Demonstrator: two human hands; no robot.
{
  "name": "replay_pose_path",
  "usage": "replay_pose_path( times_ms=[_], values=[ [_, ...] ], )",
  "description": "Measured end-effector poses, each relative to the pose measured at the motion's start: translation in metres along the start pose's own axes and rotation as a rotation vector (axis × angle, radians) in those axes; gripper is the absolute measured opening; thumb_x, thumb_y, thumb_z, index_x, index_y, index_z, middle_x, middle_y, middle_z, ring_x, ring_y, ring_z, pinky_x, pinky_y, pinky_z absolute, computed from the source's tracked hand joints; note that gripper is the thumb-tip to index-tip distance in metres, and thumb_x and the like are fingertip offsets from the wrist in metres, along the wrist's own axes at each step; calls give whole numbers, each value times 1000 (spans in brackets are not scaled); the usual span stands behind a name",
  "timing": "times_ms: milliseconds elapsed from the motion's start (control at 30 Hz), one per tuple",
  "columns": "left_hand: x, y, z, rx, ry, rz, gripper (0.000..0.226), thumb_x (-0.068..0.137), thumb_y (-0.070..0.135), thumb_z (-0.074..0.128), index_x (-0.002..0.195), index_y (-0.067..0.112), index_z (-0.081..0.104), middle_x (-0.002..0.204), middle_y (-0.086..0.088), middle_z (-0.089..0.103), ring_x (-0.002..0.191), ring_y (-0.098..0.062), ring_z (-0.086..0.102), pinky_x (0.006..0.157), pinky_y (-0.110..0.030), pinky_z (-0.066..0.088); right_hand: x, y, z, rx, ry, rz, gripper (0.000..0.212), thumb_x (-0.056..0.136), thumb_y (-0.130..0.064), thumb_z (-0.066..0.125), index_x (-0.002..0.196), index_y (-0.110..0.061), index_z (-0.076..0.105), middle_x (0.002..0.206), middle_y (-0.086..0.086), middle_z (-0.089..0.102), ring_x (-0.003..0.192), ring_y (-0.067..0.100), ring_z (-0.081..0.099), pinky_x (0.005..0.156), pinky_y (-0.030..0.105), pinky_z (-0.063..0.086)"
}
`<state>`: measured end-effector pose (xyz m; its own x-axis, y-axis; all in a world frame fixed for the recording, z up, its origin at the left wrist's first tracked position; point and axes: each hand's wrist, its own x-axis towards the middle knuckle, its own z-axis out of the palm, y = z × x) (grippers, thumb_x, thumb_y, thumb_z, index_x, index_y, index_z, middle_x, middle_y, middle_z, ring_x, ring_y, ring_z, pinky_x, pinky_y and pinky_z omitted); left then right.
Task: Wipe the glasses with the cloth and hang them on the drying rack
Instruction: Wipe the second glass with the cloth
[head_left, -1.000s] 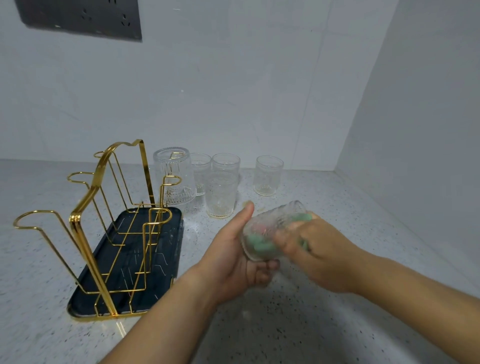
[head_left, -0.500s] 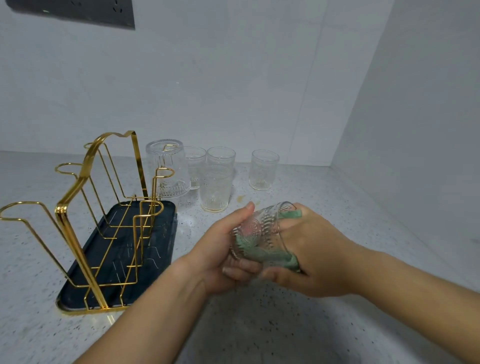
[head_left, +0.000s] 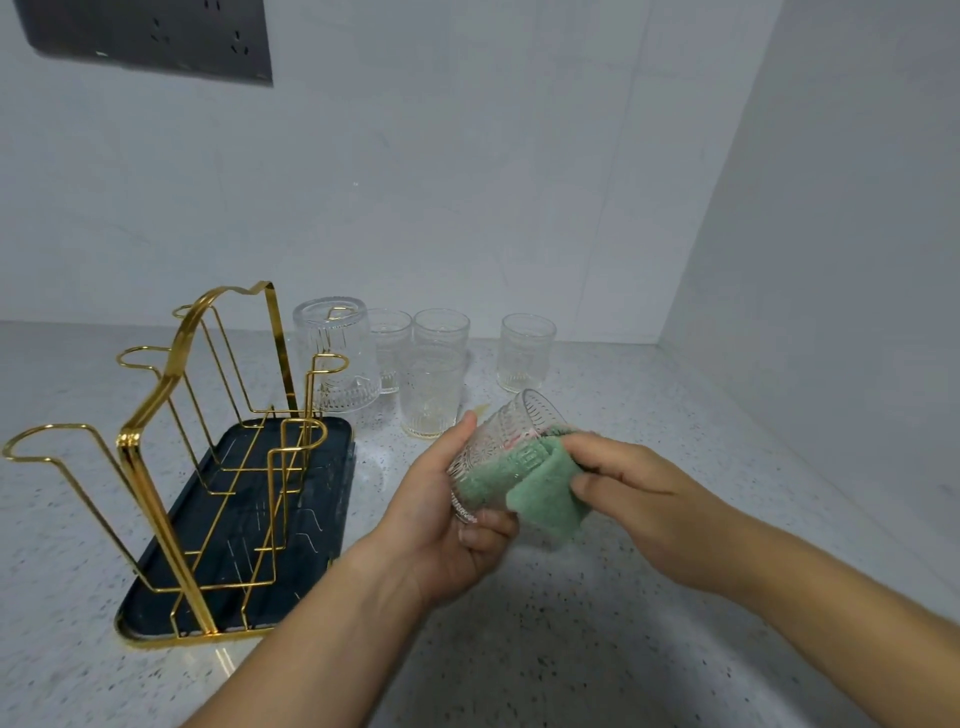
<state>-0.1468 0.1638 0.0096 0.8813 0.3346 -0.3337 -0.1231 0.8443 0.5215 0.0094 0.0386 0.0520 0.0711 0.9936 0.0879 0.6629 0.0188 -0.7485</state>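
Observation:
My left hand (head_left: 441, 519) grips a ribbed clear glass (head_left: 498, 447) tilted with its mouth to the upper right. My right hand (head_left: 639, 493) pinches a green cloth (head_left: 545, 493) that folds over the glass rim, part inside and part outside. The gold wire drying rack (head_left: 156, 441) stands on its dark tray (head_left: 322, 519) to the left. One glass (head_left: 337, 353) hangs upside down on the rack's far right prong. Several more glasses (head_left: 431, 389) stand upright behind my hands, one (head_left: 525, 353) apart to the right.
The speckled white counter (head_left: 571, 649) meets tiled walls at the back and on the right. A dark socket panel (head_left: 150, 36) is on the back wall at the upper left.
My right hand has drawn back out of the glass, pulling the cloth so it now folds over the rim. The glass mouth has tipped up to the right.

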Motion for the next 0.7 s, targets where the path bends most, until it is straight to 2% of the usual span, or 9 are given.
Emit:
replay_pose_path(
  times_ms=[67,133,200,300,400,500,567,633,700],
  values=[
    [0,-1,3,-15,6,24,53,85,61,67,98,11,73,69,-5,59,34,-8,41,25,-13,26,-8,-8,3,-146,83,-75,34,101,-36,38,89,-13,59,90,2,61,91,16,59,107,38,42],
    [0,-2,8,7,31,85,52,91,63,61,92,11,71,66,-4,56,34,-7,39,25,-13,24,-1,-7,14,-284,217,-109,37,104,-42,33,75,-22,45,71,-8,48,82,15,58,124,24,18],
    [0,-5,11,79,72,210,53,97,62,56,90,11,69,63,-3,54,35,-7,39,27,-14,22,6,-3,30,-302,372,-82,41,105,-44,33,71,-23,40,65,-8,45,90,15,58,122,12,9],
    [-2,-13,15,318,217,491,51,103,57,51,109,8,61,67,-4,56,43,-10,45,34,-18,30,9,-12,47,-83,543,-5,48,108,-47,30,72,-22,51,72,-12,58,101,3,54,104,20,33],
    [-7,-23,16,621,317,804,19,103,33,60,114,25,46,85,1,63,54,0,58,49,-15,43,17,-27,41,203,593,99,49,110,-37,37,73,-14,60,63,-8,57,61,9,51,60,25,44],
    [-7,-34,12,866,321,984,40,97,17,71,116,33,40,100,8,63,77,6,68,69,-14,52,19,-49,17,312,532,166,54,109,-37,41,72,-8,68,58,3,60,51,11,53,54,22,46],
    [-5,-33,10,830,266,994,43,95,29,74,119,37,39,97,9,67,75,0,68,66,-19,54,19,-50,10,274,486,147,55,109,-39,42,77,-3,68,58,4,61,51,12,53,54,23,45],
    [-4,-26,12,641,207,876,40,90,44,68,120,34,44,86,7,69,66,-6,64,53,-24,49,16,-46,11,177,444,61,46,108,-35,44,77,-8,64,57,-5,57,50,7,49,51,20,41],
    [-2,-15,15,376,136,643,57,90,60,65,126,17,52,80,-3,67,58,-14,60,43,-25,41,13,-37,18,1,398,-34,39,108,-35,43,75,-17,55,63,-14,54,67,-3,53,67,19,45]
  ],
)
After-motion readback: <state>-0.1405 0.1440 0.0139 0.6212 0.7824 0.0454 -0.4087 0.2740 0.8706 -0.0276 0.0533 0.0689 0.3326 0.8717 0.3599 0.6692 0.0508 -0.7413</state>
